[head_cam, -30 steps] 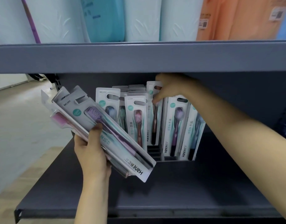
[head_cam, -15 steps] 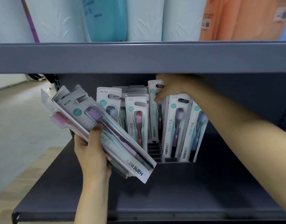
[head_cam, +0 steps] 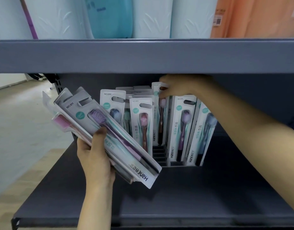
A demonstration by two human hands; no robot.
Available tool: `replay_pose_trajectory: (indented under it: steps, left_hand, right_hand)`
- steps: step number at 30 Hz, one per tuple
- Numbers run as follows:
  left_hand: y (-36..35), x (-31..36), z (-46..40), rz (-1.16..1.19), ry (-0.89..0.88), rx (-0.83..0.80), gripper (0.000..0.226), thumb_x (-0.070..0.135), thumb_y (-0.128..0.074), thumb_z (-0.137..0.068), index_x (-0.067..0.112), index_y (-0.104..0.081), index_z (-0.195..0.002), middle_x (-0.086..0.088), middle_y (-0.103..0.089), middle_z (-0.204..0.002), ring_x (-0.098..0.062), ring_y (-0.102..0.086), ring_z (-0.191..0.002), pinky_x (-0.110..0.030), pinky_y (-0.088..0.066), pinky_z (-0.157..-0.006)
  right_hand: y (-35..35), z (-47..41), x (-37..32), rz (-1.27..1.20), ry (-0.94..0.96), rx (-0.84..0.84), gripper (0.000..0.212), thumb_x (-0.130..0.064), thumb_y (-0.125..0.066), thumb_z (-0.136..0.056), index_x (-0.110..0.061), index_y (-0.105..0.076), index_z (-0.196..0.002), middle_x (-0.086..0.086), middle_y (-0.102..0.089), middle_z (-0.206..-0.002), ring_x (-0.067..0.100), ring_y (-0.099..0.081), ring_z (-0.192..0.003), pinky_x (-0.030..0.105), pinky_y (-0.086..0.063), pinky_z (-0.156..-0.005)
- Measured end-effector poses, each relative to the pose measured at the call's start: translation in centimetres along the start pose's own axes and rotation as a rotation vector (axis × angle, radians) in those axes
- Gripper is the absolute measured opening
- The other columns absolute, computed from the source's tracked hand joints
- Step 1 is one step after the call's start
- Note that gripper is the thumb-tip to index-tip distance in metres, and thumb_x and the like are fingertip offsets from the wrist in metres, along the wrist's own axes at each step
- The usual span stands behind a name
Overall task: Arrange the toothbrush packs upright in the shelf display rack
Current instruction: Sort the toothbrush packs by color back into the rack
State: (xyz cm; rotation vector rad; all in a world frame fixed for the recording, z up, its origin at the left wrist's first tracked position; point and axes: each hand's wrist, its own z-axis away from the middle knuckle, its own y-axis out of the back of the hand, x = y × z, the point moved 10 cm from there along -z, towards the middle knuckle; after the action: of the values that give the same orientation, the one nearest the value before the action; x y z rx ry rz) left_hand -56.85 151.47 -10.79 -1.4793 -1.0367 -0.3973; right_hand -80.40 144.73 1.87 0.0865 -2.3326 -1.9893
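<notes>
Labels: white card-and-blister toothbrush packs read "NO.911" and "Hane".
Left hand [head_cam: 96,156]: clenched round a tilted fan of packs [head_cam: 108,136], purple brush on top, pink beneath; count unclear.
Right hand [head_cam: 177,87]: fingers pinch the top of one upright pack [head_cam: 157,113] in the dark slotted rack [head_cam: 159,155].
Rack front: four more packs upright on the grey shelf [head_cam: 176,196].

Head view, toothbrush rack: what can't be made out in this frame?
- Back rows of the rack: hidden behind the front packs, so their count is unknown.
- Stack in the left hand: lower packs covered by the top pack; number unclear.
- Right hand grip on the pack: fingertips partly behind the card, under the upper shelf.
- Small pack print: too small to read.
</notes>
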Motion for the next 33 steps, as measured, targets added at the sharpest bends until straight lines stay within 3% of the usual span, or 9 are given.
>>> replay_pose_trajectory:
  steps: [4, 7, 9, 12, 20, 23, 29, 33]
  left_hand:
    - [0.0, -0.1, -0.1, -0.001, -0.003, -0.002, 0.035, 0.022, -0.06, -0.073, 0.015, -0.057, -0.107, 0.001, -0.068, -0.097, -0.014, -0.067, -0.087, -0.032, -0.055, -0.079]
    - [0.0, -0.1, -0.2, -0.008, -0.005, -0.001, 0.026, 0.022, -0.059, -0.073, 0.019, -0.058, -0.099, 0.004, -0.067, -0.091, -0.012, -0.066, -0.082, -0.029, -0.055, -0.074]
    - [0.1, -0.1, -0.3, -0.009, -0.007, 0.0, 0.029, 0.023, -0.06, -0.073, 0.019, -0.058, -0.101, 0.004, -0.067, -0.093, -0.012, -0.066, -0.084, -0.029, -0.054, -0.075]
    - [0.0, -0.2, -0.3, -0.016, -0.008, -0.003, 0.033, 0.023, -0.06, -0.073, 0.017, -0.058, -0.105, 0.003, -0.067, -0.094, -0.013, -0.066, -0.085, -0.031, -0.054, -0.076]
    - [0.2, 0.0, -0.5, -0.024, -0.015, 0.009, 0.029, 0.024, -0.06, -0.072, 0.02, -0.059, -0.101, 0.004, -0.067, -0.093, -0.014, -0.065, -0.086, -0.034, -0.053, -0.08]
    - [0.3, 0.2, -0.7, -0.028, -0.018, 0.016, 0.029, 0.024, -0.06, -0.072, 0.02, -0.058, -0.101, 0.005, -0.067, -0.091, -0.012, -0.066, -0.083, -0.03, -0.054, -0.074]
    - [0.3, 0.4, -0.9, -0.023, -0.029, 0.023, 0.028, 0.024, -0.059, -0.072, 0.02, -0.059, -0.1, 0.006, -0.068, -0.088, -0.012, -0.066, -0.082, -0.03, -0.054, -0.074]
    - [0.2, 0.3, -0.9, -0.032, -0.026, 0.021, 0.032, 0.026, -0.063, -0.069, 0.019, -0.059, -0.1, 0.004, -0.067, -0.087, -0.014, -0.065, -0.081, -0.033, -0.053, -0.075]
  right_hand:
    - [0.3, -0.1, 0.1, 0.021, -0.004, 0.0, 0.037, -0.028, -0.054, -0.093, -0.018, -0.035, -0.062, -0.001, -0.038, -0.065, 0.023, -0.044, -0.076, 0.031, -0.029, -0.06]
    - [0.2, -0.1, 0.4, -0.071, -0.011, -0.028, 0.023, -0.023, -0.057, -0.092, -0.013, -0.05, -0.072, 0.001, -0.045, -0.07, 0.022, -0.046, -0.079, 0.027, -0.031, -0.059]
    - [0.1, 0.0, 0.5, -0.135, -0.003, -0.032, 0.015, -0.018, -0.058, -0.092, -0.005, -0.059, -0.1, 0.008, -0.058, -0.092, 0.026, -0.052, -0.091, 0.031, -0.039, -0.073]
    - [-0.1, 0.0, 0.8, -0.18, -0.018, -0.047, 0.033, -0.013, -0.059, -0.09, 0.0, -0.054, -0.12, 0.015, -0.056, -0.124, 0.03, -0.05, -0.115, 0.035, -0.037, -0.096]
    - [-0.6, -0.5, 0.3, -0.138, 0.04, -0.116, 0.033, -0.008, -0.058, -0.09, 0.005, -0.055, -0.12, 0.019, -0.055, -0.126, 0.033, -0.05, -0.117, 0.039, -0.038, -0.102]
    - [-0.9, -0.8, -0.1, -0.084, 0.057, -0.131, 0.03, -0.009, -0.059, -0.09, 0.005, -0.057, -0.116, 0.019, -0.057, -0.121, 0.031, -0.053, -0.11, 0.037, -0.04, -0.096]
    - [-0.8, -1.0, -1.3, 0.062, 0.09, -0.137, 0.009, -0.011, -0.061, -0.089, -0.002, -0.057, -0.09, 0.01, -0.049, -0.083, 0.02, -0.044, -0.074, 0.023, -0.027, -0.054]
    - [-1.1, -1.4, -1.8, 0.163, 0.08, -0.154, 0.032, -0.016, -0.062, -0.088, -0.013, -0.042, -0.063, -0.001, -0.038, -0.063, 0.01, -0.033, -0.054, 0.019, -0.023, -0.049]
